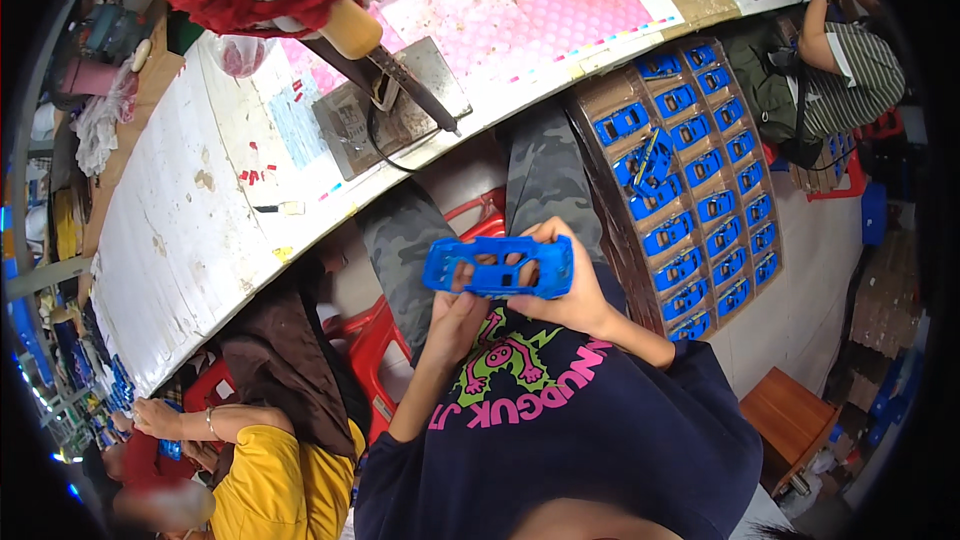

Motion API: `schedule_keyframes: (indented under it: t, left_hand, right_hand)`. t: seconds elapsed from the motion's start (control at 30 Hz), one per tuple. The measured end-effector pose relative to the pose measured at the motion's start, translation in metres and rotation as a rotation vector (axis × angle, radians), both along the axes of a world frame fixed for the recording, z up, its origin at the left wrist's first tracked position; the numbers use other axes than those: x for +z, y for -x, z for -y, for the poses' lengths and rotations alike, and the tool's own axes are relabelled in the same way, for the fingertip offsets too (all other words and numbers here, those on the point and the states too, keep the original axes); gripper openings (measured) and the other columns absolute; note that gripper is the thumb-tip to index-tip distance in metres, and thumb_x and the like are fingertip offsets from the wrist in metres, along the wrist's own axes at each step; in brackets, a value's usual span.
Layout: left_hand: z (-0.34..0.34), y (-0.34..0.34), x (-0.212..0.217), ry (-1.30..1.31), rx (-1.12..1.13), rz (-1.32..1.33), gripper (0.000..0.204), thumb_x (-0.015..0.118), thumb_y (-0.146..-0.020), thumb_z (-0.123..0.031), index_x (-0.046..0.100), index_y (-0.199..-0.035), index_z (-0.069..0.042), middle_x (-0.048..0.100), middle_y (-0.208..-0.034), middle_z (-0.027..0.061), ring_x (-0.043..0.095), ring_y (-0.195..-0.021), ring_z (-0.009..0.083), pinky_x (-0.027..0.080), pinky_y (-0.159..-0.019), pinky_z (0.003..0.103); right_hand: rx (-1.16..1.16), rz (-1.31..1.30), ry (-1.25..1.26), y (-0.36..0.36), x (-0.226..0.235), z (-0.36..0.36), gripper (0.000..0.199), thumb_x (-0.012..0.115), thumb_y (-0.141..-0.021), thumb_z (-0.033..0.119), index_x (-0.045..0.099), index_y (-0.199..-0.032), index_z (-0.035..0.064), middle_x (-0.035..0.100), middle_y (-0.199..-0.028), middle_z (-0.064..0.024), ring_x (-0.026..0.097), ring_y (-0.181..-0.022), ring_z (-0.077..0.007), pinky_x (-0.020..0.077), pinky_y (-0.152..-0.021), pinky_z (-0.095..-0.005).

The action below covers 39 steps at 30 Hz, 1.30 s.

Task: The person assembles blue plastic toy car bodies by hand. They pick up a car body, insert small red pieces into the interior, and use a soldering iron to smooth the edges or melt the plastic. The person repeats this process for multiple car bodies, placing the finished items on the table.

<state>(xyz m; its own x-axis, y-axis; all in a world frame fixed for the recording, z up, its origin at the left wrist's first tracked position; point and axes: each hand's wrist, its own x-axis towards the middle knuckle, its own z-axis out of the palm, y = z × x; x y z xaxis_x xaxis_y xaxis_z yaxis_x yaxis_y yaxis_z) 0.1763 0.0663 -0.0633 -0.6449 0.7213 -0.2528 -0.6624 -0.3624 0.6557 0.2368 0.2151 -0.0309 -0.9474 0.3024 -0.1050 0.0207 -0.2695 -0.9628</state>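
Blue plastic toy-car body shell point(487, 281) was held in the air above the wearer's lap, just below the centre of the view, its long side running from 9 to 3 o'clock. The left hand point(455, 322) gripped its lower edge around 7 o'clock, fingers reaching behind, skin showing through the window openings. The right hand point(577, 308) had its fingers closed around the 3 o'clock end. The shell looked light, stiff and smooth, perhaps slightly slippery; its thin window pillars seemed likeliest to bend or snap, so the solid ends and lower sides appeared the safest hold. At 2 o'clock, a brown cardboard sheet point(592, 98) bore rows of similar blue car shells point(668, 234). A long white tabletop point(185, 240) curved from 8 to 1 o'clock.
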Motion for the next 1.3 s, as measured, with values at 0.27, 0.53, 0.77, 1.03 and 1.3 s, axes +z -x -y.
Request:
schedule_keyframes:
  t: [0.27,0.53,0.77,1.03,1.3]
  left_hand:
    - [0.059,0.086,0.047,-0.356,0.425,-0.019,0.068,0.051,-0.077,-0.044,0.032,-0.121,0.003,0.043,-0.110,0.0152,0.043,-0.090,0.0214,0.038,-0.077,0.032]
    - [0.168,0.230,0.039,1.356,0.794,-0.809,0.050,0.062,-0.075,-0.042,0.056,-0.090,0.005,0.051,-0.069,0.0037,0.046,-0.059,0.0099,0.038,-0.053,0.022]
    - [0.214,0.281,0.016,1.707,0.764,-1.072,0.059,0.067,-0.066,-0.044,0.056,-0.084,0.010,0.058,-0.071,0.0198,0.057,-0.065,0.0299,0.045,-0.064,0.037]
    - [0.190,0.289,0.011,2.168,0.723,-1.002,0.055,0.066,-0.066,-0.041,0.053,-0.096,0.003,0.052,-0.100,0.0227,0.052,-0.089,0.0380,0.042,-0.076,0.045]
    - [0.117,0.239,0.047,1.358,0.673,-1.729,0.019,0.064,-0.065,-0.014,0.060,-0.082,-0.005,0.053,-0.084,0.0089,0.048,-0.084,0.0268,0.037,-0.076,0.037]
  right_hand:
    - [1.093,-0.455,-0.155,-0.003,0.105,-0.091,0.035,0.072,-0.067,0.033,0.053,-0.075,0.0043,0.048,-0.066,-0.0047,0.049,-0.057,-0.0176,0.0370,-0.048,-0.0261]
    - [1.751,-1.087,-0.865,-0.049,0.200,-0.080,0.018,0.051,-0.079,0.024,0.040,-0.071,0.0107,0.041,-0.067,0.0034,0.047,-0.058,-0.0063,0.0318,-0.047,-0.0184]
    - [1.724,-1.103,-0.831,-0.055,0.214,-0.053,0.019,0.050,-0.079,0.023,0.044,-0.067,0.0090,0.045,-0.063,0.0006,0.050,-0.055,-0.0108,0.0350,-0.046,-0.0223]
    - [1.454,-1.167,-0.556,-0.049,0.212,-0.018,0.017,0.052,-0.073,0.019,0.049,-0.061,0.0078,0.050,-0.058,-0.0025,0.053,-0.051,-0.0149,0.0380,-0.045,-0.0263]
    - [1.683,-0.918,-0.485,-0.021,0.180,-0.030,0.031,0.052,-0.078,0.033,0.049,-0.065,0.0051,0.050,-0.062,-0.0056,0.053,-0.057,-0.0197,0.0400,-0.050,-0.0296]
